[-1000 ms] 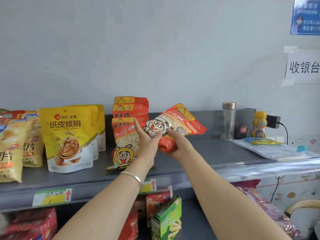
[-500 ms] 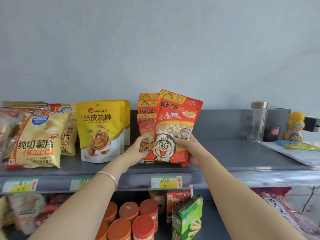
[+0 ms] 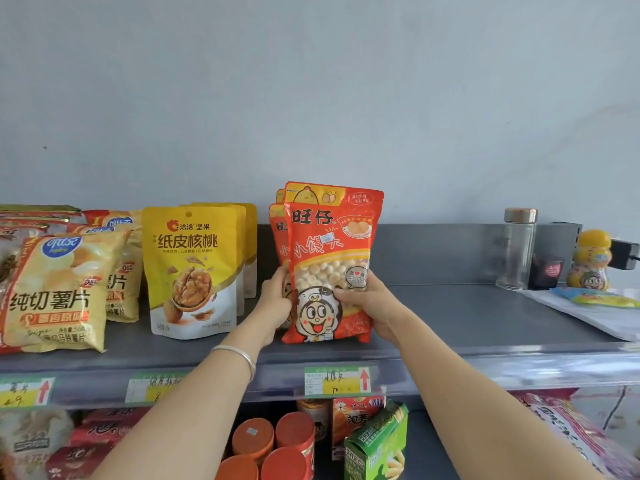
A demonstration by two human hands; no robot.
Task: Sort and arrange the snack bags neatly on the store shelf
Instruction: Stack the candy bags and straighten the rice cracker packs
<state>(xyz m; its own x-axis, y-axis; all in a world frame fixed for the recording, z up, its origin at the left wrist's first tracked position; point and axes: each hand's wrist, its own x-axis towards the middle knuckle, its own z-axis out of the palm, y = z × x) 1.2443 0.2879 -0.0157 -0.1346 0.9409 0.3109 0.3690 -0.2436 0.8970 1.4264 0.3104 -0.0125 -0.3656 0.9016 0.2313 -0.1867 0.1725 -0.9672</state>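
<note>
DESK: What are the hands doing at the shelf?

OPERATOR: On my feed, both arms reach forward and slightly up to the grey metal shelf (image 3: 467, 313). The right hand (image 3: 367, 303) grips the red Wangzai bag (image 3: 329, 247) at its right edge. Its thumb lies across the front by the cartoon face and the other fingers are hidden behind. The left hand (image 3: 277, 303), with a silver bangle (image 3: 239, 355) on its wrist, clasps the left edge of the same bag, thumb forward.

DESK: And the bag itself?

OPERATOR: It is upright, front facing me, with its bottom edge down at the shelf surface near the front lip. I cannot tell whether it rests there. It sits directly above the price tag (image 3: 337, 380) with the red arrow, pressed against a row of matching red bags (image 3: 278, 233) behind it. Just to the left are the yellow walnut pouches (image 3: 192, 271), then the potato chip bags (image 3: 55, 292). A clear glass bottle (image 3: 516, 249) stands well off to the right. I cannot tell whether the left fingers also catch a bag behind.
</note>
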